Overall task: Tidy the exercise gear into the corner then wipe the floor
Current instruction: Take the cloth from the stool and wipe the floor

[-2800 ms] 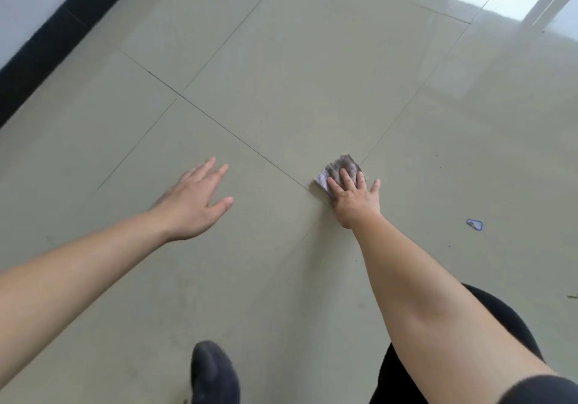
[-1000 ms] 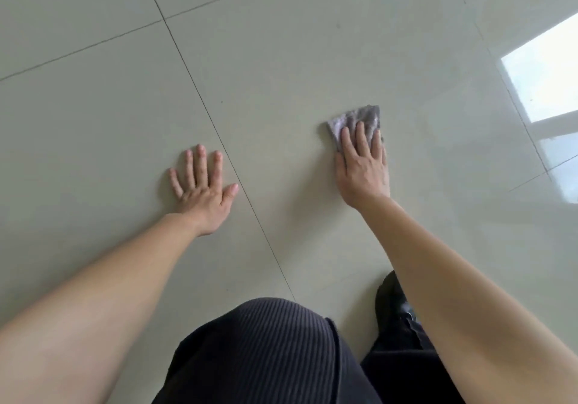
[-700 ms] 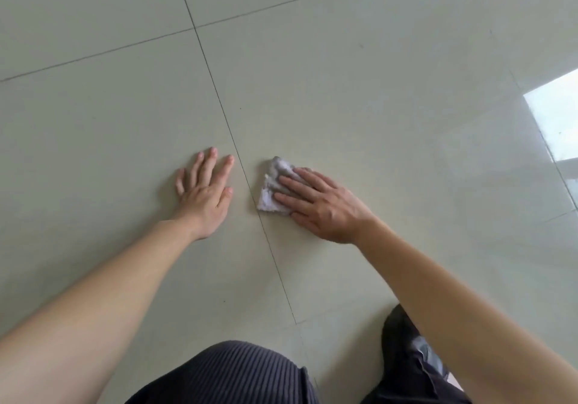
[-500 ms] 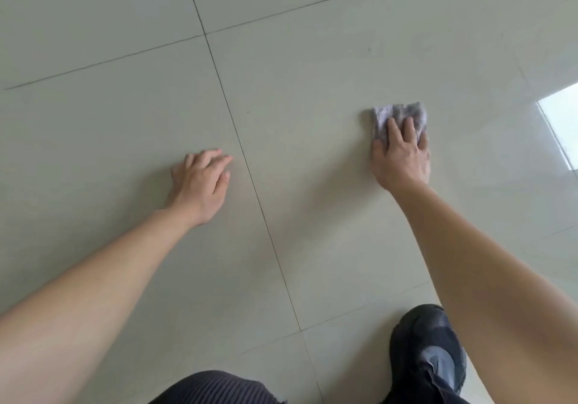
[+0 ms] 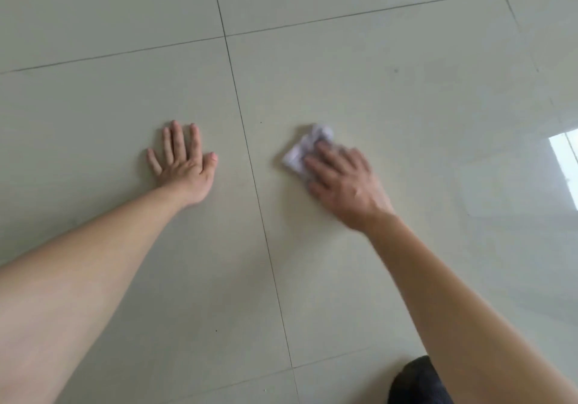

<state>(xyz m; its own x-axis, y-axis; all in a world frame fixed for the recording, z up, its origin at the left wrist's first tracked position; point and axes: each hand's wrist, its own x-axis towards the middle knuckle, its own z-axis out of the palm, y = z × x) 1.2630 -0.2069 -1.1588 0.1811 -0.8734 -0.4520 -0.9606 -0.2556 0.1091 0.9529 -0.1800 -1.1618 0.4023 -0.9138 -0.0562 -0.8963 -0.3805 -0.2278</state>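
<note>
Swept back leftward since half a second ago: right hand (image 5: 342,181) and its crumpled pale cloth (image 5: 305,150), from far out on the right to a spot just right of the long grout line (image 5: 250,165). Blurred with motion now, so hand edges soft. Fingers extended and pressed flat over the cloth's near right part, pinning it to the tiled floor (image 5: 406,90); far left corner of the cloth poking out past the fingertips. Flattened too since then: left hand (image 5: 184,162), previously half curled, now palm down on the tile left of the same grout line, fingers spread apart, thumb pointing toward the line, holding nothing. Both bare forearms reaching in from the near edge. Dark shoe (image 5: 416,381) at the near right, partly behind the right forearm. Bright window reflection (image 5: 563,165) at the right edge.
</note>
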